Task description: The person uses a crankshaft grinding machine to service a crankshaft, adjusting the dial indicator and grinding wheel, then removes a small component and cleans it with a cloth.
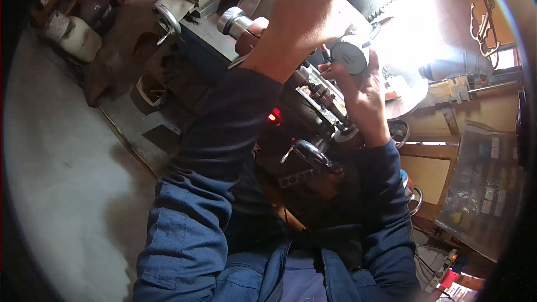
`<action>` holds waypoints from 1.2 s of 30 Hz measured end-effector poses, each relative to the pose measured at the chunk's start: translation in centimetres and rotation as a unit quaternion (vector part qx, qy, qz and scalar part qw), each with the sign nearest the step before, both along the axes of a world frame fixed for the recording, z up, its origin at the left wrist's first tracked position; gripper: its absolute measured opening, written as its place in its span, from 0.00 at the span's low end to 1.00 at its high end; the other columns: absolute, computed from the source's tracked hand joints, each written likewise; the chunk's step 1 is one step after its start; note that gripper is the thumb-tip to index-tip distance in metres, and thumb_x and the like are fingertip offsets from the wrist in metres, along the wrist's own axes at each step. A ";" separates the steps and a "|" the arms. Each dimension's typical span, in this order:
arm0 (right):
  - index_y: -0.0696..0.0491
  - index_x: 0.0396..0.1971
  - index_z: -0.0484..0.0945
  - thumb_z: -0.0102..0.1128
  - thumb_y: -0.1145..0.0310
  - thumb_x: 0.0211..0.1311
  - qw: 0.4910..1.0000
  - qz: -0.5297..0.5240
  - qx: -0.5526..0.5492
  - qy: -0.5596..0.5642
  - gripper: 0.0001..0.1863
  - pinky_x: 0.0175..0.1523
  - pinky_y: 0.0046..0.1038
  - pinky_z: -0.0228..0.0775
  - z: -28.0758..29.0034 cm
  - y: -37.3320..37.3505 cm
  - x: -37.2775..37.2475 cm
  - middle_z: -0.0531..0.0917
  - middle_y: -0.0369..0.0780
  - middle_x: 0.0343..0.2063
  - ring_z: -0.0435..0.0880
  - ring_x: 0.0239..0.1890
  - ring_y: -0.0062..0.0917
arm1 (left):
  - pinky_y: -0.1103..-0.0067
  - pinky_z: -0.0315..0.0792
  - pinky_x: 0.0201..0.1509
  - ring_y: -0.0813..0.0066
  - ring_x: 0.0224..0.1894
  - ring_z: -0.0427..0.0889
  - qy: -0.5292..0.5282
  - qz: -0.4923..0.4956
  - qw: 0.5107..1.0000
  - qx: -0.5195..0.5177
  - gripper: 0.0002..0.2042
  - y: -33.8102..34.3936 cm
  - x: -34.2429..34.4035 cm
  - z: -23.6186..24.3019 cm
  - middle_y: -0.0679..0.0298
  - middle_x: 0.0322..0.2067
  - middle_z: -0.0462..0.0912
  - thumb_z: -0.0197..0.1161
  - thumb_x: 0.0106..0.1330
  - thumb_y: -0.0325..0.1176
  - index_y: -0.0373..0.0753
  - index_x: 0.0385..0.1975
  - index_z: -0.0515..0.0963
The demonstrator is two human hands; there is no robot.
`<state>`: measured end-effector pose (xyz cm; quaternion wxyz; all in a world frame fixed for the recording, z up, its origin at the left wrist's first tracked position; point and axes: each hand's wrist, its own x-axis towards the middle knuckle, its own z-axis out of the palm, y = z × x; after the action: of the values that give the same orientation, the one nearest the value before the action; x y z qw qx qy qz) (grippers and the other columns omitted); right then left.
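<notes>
Grey floor lies left, glare far right. My right hand clamps a ridged grey knob; my left hand's fingers, I can't tell.

Glossy metal beside matt cloth

The lower handwheel is smooth, glossy metal; the upper handwheel shines too. The round knob looks metallic, its rim ridged, its face duller. The left sleeve is matt cloth (creased near the elbow). The hanging bag is clear, glossy, wrinkled plastic. The floor looks smooth and matt.
</notes>
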<state>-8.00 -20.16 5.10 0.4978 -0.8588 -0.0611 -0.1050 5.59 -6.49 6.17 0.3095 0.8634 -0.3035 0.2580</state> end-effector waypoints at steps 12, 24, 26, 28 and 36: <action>0.62 0.50 0.74 0.53 0.56 0.74 0.984 -0.056 0.154 0.072 0.22 0.45 0.28 0.78 0.2 0.9 -0.1 0.83 0.44 0.39 0.85 0.39 0.26 | 0.69 0.79 0.35 0.59 0.29 0.86 -0.173 -0.086 0.979 -0.059 0.21 2.7 2.2 -0.8 0.52 0.28 0.85 0.69 0.57 0.50 0.36 0.35 0.83; 0.60 0.59 0.60 0.55 0.57 0.73 0.983 -0.028 0.171 0.062 0.27 0.48 0.32 0.82 -0.5 0.3 -0.1 0.79 0.44 0.43 0.85 0.41 0.29 | 0.70 0.78 0.32 0.54 0.28 0.83 -0.184 -0.033 0.971 0.150 0.17 0.4 -0.1 -0.5 0.49 0.27 0.83 0.63 0.62 0.45 0.33 0.30 0.82; 0.60 0.61 0.56 0.55 0.57 0.73 0.984 -0.024 0.167 0.055 0.29 0.48 0.32 0.82 -0.6 -0.5 -0.2 0.78 0.44 0.43 0.85 0.41 0.29 | 0.60 0.79 0.45 0.46 0.34 0.84 0.125 0.094 0.987 0.032 0.19 -0.3 -2.3 2.0 0.48 0.36 0.85 0.56 0.66 0.49 0.39 0.41 0.83; 0.60 0.61 0.56 0.55 0.56 0.73 0.986 -0.027 0.153 0.057 0.29 0.47 0.31 0.82 -0.4 -0.6 -0.2 0.78 0.44 0.43 0.85 0.41 0.29 | 0.59 0.79 0.45 0.47 0.35 0.84 0.124 0.076 0.987 0.066 0.19 -0.5 -1.8 1.5 0.49 0.35 0.85 0.55 0.66 0.49 0.40 0.41 0.82; 0.59 0.59 0.62 0.55 0.53 0.72 0.981 -0.020 0.187 0.043 0.29 0.48 0.28 0.82 -0.8 -0.2 0.2 0.79 0.43 0.44 0.85 0.40 0.25 | 0.68 0.79 0.40 0.62 0.34 0.86 -0.241 -0.226 0.876 0.353 0.07 1.4 1.9 3.0 0.56 0.31 0.86 0.65 0.55 0.29 0.39 0.33 0.82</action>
<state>-7.79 -20.35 4.30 0.6497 -0.7552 -0.0015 -0.0872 7.53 -5.05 9.12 -0.0483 0.7346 -0.6262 0.2567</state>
